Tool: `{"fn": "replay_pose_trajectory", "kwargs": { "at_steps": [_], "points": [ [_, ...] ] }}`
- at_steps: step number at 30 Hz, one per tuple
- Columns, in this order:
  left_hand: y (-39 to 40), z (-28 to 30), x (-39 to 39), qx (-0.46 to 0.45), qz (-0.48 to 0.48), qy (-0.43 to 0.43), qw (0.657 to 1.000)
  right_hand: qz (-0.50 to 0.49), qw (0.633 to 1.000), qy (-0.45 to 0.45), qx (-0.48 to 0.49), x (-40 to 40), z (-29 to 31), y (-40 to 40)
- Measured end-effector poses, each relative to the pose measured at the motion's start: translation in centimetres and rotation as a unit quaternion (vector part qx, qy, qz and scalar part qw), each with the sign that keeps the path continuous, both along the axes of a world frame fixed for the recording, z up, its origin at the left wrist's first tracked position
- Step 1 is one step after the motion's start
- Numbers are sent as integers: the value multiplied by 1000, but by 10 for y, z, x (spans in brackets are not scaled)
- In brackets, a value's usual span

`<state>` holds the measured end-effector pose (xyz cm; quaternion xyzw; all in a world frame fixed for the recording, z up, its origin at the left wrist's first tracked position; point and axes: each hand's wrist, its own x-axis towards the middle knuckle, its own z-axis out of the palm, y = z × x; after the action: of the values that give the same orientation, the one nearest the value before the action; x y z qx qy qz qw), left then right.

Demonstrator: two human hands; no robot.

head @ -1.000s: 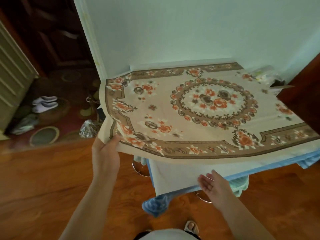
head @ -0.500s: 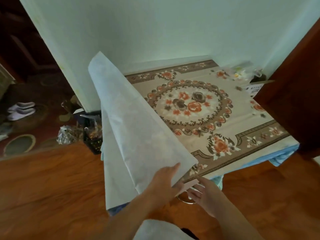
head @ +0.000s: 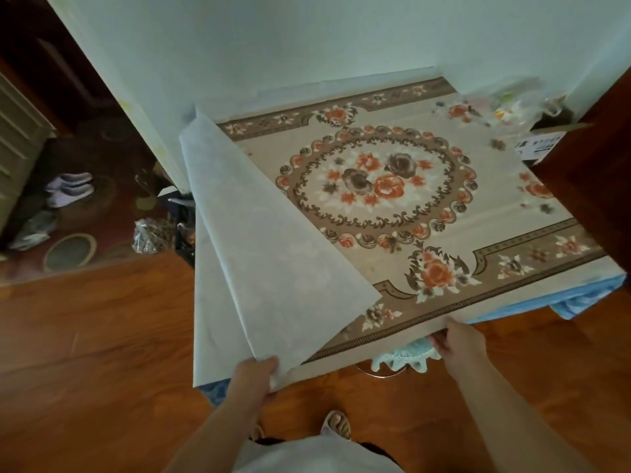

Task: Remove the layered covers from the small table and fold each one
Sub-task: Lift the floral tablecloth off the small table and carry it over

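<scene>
With your left hand and right hand both gripping the floral cover, pulling may drag the clutter off the worktop.

Both forearms are bare, with no sleeves, watch or rings showing on the left hand or the right hand. A pale, whitish top covers the chest. One foot wears an open-toed sandal.
</scene>
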<state>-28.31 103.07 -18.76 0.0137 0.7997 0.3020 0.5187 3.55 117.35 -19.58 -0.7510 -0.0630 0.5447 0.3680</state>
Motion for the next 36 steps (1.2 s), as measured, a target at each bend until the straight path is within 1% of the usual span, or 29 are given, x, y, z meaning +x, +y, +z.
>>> {"fn": "replay_pose_trajectory", "kwargs": {
  "at_steps": [1,2,4,5,6,7,8,10,11,12,13,14,15,17,19,20,21,22,23,24,25,26,28,29,31,33,35,36],
  "points": [
    [-3,1,-8,-8,-37,61,997,27,1000,-9,-6,-3,-2,-8],
    [-7,10,-16,-11,-72,117,990,52,999,11,-9,-6,-6,-21],
    [-17,24,-30,-28,-102,213,971,96,991,82,-38,-17,-6,-51],
    [-20,26,-36,-41,-115,242,962,107,987,114,-43,-17,-10,-63],
    [-22,30,-39,-51,-129,249,959,111,983,138,-39,-13,-14,-70],
    [-24,26,-42,-44,-136,242,960,104,984,139,-29,-8,-17,-70],
    [-25,28,-42,-40,-141,233,961,96,987,126,3,2,-16,-67],
    [-27,24,-41,-35,-130,223,965,44,987,139,70,21,-9,-53],
    [-28,21,-41,-29,-110,219,969,3,987,136,87,31,-4,-42],
    [-30,21,-41,-27,-94,215,972,-45,987,117,98,41,5,-32],
    [-32,18,-41,-21,-77,213,974,-120,983,105,93,55,1,-18],
    [-33,18,-41,-16,-65,208,976,-167,978,97,76,64,7,-8],
    [-35,15,-43,-16,-68,209,975,-175,979,86,65,74,2,2],
    [-39,12,-48,-17,-82,216,973,-93,991,34,86,82,14,20],
    [-39,10,-52,-9,-78,204,976,-61,993,-3,99,85,26,43],
    [-39,11,-53,-5,-73,200,977,-12,991,-76,105,82,32,51],
    [-38,13,-53,0,-69,199,978,33,981,-147,119,77,37,60],
    [-37,11,-54,3,-69,198,978,74,966,-213,124,67,44,69],
    [-36,12,-54,7,-69,199,978,137,941,-278,134,55,48,76],
    [-34,13,-52,15,-66,199,978,219,906,-328,155,39,57,75],
    [-33,15,-51,20,-61,197,978,307,861,-367,171,26,58,72],
    [-33,17,-49,29,-49,196,979,388,808,-404,185,14,56,64],
    [-33,22,-49,37,-17,201,979,511,709,-451,180,1,47,42],
    [-33,26,-50,35,-3,208,977,551,672,-462,178,0,39,29],
    [-31,33,-55,38,9,223,974,596,632,-467,164,1,25,1],
    [-26,41,-57,44,-14,240,970,632,606,-459,153,0,17,-26],
    [-18,50,-48,69,-87,264,958,661,590,-441,144,-3,9,-46],
    [-12,49,-44,86,-135,277,947,666,598,-423,143,-5,4,-55]
  ]
}}
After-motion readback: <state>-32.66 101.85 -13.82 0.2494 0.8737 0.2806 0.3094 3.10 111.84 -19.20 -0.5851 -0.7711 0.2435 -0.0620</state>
